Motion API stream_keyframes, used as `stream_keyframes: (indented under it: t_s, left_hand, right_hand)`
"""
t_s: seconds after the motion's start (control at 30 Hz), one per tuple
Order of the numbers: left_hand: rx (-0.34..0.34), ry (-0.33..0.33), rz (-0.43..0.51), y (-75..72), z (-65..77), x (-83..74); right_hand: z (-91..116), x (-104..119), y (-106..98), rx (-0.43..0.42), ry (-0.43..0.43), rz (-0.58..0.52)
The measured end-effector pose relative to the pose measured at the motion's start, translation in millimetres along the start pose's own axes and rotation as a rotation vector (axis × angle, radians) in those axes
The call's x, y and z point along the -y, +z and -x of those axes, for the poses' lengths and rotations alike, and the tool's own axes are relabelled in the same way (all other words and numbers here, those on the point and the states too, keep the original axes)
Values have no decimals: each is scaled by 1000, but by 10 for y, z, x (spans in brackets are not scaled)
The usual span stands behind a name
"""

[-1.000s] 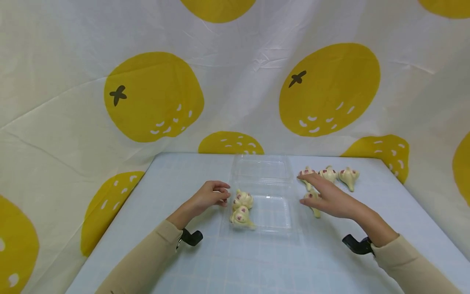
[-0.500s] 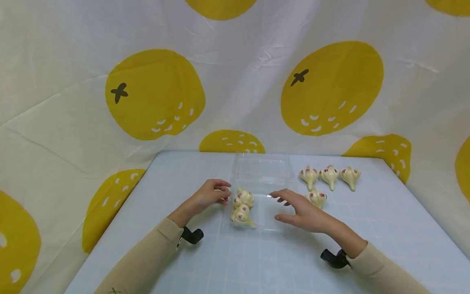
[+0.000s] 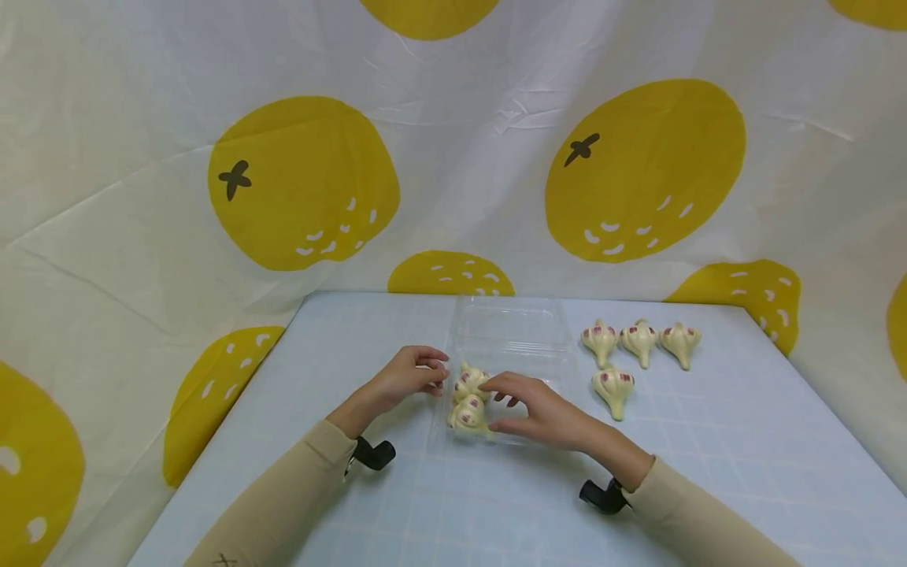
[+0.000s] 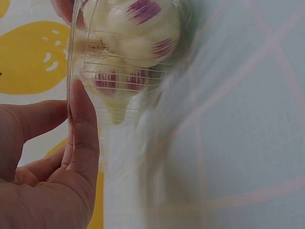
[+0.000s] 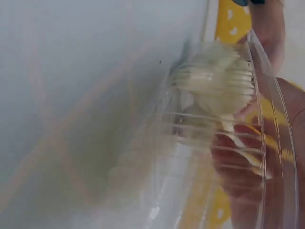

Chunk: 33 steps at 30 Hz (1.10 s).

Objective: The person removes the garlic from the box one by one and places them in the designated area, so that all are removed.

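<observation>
A clear plastic clamshell box lies open on the table, its lid folded back. Two garlic bulbs sit along the left side of its tray: a rear bulb and a front bulb. My left hand pinches the box's left rim between thumb and finger. My right hand is over the tray with thumb and fingers spread apart, their tips right by the two bulbs. Through the ribbed wall, the right wrist view shows a garlic bulb beside my right fingers.
Right of the box, a back row holds three garlic bulbs: a left one, a middle one and a right one. Another bulb lies nearer. Behind the checked tablecloth hangs a lemon-print curtain.
My right hand has swept left, from above the loose garlic bulbs on the right to the two bulbs in the box. My left hand has stayed at the box's left rim.
</observation>
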<state>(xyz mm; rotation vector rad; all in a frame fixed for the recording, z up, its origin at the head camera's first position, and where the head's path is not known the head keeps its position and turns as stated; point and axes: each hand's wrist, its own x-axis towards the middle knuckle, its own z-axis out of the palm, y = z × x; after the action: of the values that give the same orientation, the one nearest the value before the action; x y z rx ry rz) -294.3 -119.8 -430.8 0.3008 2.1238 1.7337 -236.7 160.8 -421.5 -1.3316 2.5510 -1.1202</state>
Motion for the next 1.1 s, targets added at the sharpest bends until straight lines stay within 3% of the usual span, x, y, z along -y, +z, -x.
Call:
stream_keyframes:
  t_s: [0.23, 0.7, 0.87, 1.1]
  left_hand:
    - [-3, 0, -9, 18, 25, -17]
    - [-20, -23, -5, 14, -11, 0]
    - [-19, -13, -14, 6, -8, -6]
    - [-29, -26, -28, 10, -5, -7]
  right_hand:
    - [-157, 17, 64, 45, 4, -21]
    - [-346, -13, 107, 88, -30, 122]
    - [-382, -6, 80, 116, -55, 177]
    - [-362, -51, 71, 107, -76, 156]
